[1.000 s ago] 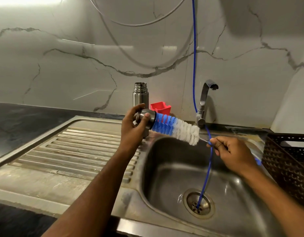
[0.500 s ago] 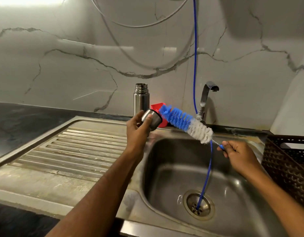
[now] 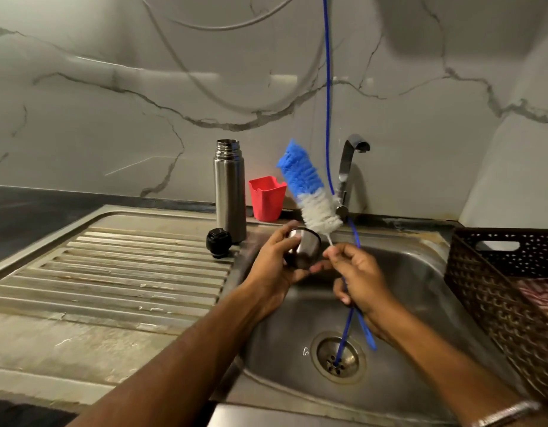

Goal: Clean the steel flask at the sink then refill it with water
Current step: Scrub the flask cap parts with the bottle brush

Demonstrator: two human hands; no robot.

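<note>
The left hand [image 3: 277, 266] curled its fingers and thumb round a small steel cup [image 3: 305, 249], held over the near-left edge of the sink basin [image 3: 420, 303]; the cup looked tilted, with its dark-rimmed mouth turned up and toward the person, though the fingers hid enough of it that I could not be sure of the exact angle. Just beside it, the right hand [image 3: 358, 272] pinched the thin wire stem of a bottle brush [image 3: 306, 186] between fingertips and thumb, while the blue handle ran down out of the palm toward the drain [image 3: 338, 355]. The bristle head stood above both hands, leaning up and to the left, its white part lowest and just above the cup's rim, its blue tip highest.

The steel flask [image 3: 230, 189] stood upright and uncapped on the sink's back ledge, behind and to the left of the hands, its long axis vertical and its mouth open upward. The left hand lay nearer to it. A black stopper [image 3: 218, 242] sat at its foot on the draining board [image 3: 112, 266], and a red cup [image 3: 266, 197] just to its right. A blue hose [image 3: 328, 118] hung past the tap [image 3: 349, 174] into the drain. Judging by this, the flask body was yet to be scrubbed.
</note>
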